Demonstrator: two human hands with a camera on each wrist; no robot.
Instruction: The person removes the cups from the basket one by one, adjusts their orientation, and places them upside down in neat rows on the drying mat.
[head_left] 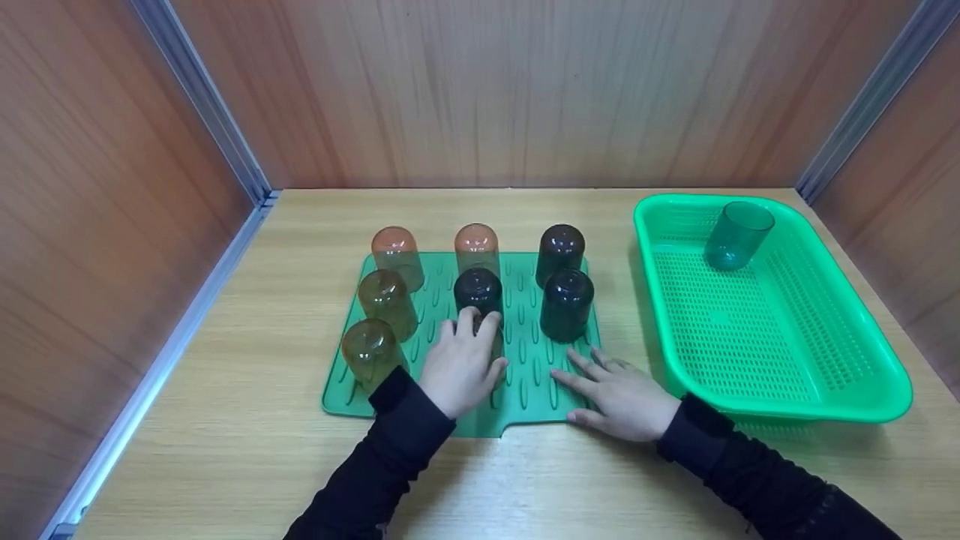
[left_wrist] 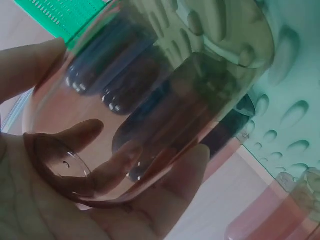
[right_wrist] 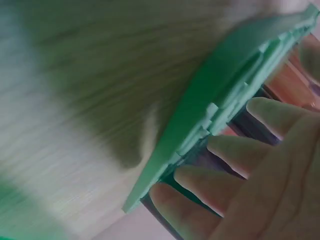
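Observation:
My left hand (head_left: 463, 367) curls round an upside-down see-through tumbler (left_wrist: 165, 120), pinkish in the left wrist view, at the front middle of the green ribbed mat (head_left: 525, 375). In the head view the hand hides most of that tumbler. Just behind it stands a dark tumbler (head_left: 478, 289). My right hand (head_left: 626, 397) lies with fingers spread at the mat's front right edge and holds nothing. Also upside down on the mat are two orange tumblers (head_left: 477, 244) at the back, two yellowish tumblers (head_left: 386, 300) at the left and two dark tumblers (head_left: 567, 304) at the right.
A green plastic basket (head_left: 750, 337) stands right of the mat, with a teal tumbler (head_left: 739, 236) tilted at its far end. Wood-look panels (head_left: 525, 90) enclose the wooden table (head_left: 247, 360) at the back and both sides.

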